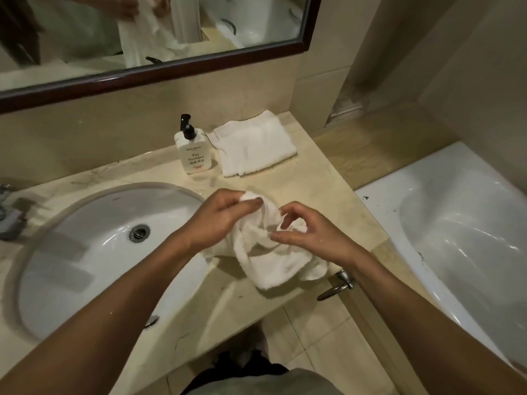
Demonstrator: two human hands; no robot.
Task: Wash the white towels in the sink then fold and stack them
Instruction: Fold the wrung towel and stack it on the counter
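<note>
We find both hands, left [219,220] and right [308,232], pinching the towel [273,266] at the desk's [328,178] front edge, evidently seeking corners for folding.

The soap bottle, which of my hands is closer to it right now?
Left. Your left hand grips the crumpled towel just below the soap bottle; your right hand pinches the same towel further right, away from the bottle.
</note>
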